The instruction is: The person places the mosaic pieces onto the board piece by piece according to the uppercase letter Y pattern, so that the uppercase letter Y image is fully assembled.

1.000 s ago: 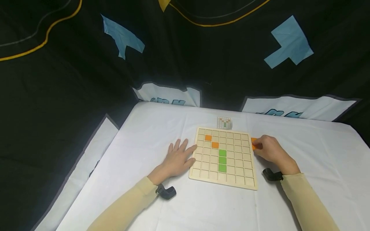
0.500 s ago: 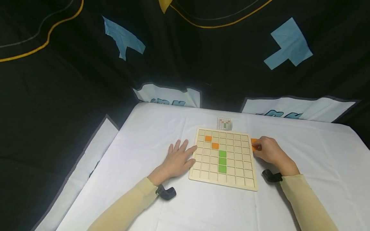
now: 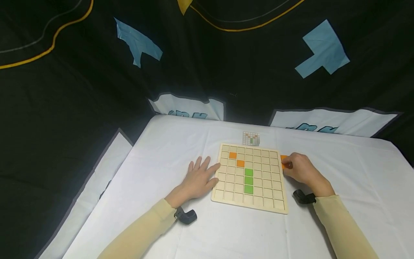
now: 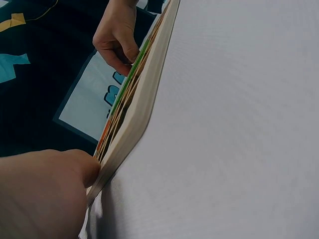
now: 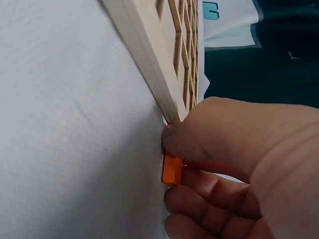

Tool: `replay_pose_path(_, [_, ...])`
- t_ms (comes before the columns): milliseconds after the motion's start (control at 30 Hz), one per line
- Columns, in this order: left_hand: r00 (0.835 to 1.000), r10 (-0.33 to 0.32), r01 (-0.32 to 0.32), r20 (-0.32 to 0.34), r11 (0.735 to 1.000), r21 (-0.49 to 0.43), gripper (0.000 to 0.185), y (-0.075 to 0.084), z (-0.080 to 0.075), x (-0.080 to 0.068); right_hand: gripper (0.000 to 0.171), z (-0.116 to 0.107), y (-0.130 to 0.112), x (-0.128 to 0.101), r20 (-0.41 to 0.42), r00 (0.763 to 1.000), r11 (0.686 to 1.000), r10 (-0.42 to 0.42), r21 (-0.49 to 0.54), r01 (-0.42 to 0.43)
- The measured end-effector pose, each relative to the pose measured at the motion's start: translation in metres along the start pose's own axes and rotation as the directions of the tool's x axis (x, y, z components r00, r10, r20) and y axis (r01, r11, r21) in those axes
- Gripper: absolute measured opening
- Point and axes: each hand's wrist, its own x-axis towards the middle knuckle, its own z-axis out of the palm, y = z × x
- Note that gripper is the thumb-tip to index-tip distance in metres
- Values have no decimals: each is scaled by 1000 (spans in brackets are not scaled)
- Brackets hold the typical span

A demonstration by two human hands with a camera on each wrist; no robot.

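Note:
A wooden grid board (image 3: pixel 233 197) lies flat on the table, with two orange tiles (image 3: pixel 240 163) in a diagonal and a column of three green tiles (image 3: pixel 248 180) set into it. My left hand (image 3: pixel 197 182) rests with spread fingers at the board's left edge; its thumb and index finger touch the rim. Beside the right edge, my right hand (image 3: pixel 302 168) pinches at an orange tile (image 5: pixel 172 169) on the cloth. Thumb and fingers cover part of that orange, so I cannot tell whether one piece or more lies there.
Behind the board lies a small printed grid card (image 3: pixel 251 138) with orange and green squares. White cloth (image 3: pixel 181 144) covers the table. A black curtain (image 3: pixel 207 64) with blue patches hangs behind and to the left. Each wrist wears a black camera mount (image 3: pixel 185 216).
The view has shifted very slightly. Both hands, the board and the tiles hold the same places, with my right fingers still at the orange beside the board.

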Motion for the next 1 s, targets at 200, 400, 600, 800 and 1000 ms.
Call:
replay_pose_path(200, [1000,3,-3,-3,1000,-1,57,0,-1,0,25,-2,0,1,6,1000,1000,8,9,-8])
replay_pose_path(400, [1000,-4,4,-2,1000,1,57,1,-2,0,26,-5,-1,3,32,999,999,23,29,-24])
replay_pose_path(600, [1000,-1,1,-5,1000,1,55,1,-3,-1,24,-7,-4,6,2,1000,999,-9,43,9])
replay_pose_path(800, [1000,-9,9,2,1000,8,56,1,-2,0,16,-5,-15,12,-23,998,994,-63,83,64])
replay_pose_path(1000, [1000,-9,9,4,1000,11,56,1,-1,1,12,1,-27,20,-16,995,991,-101,92,102])
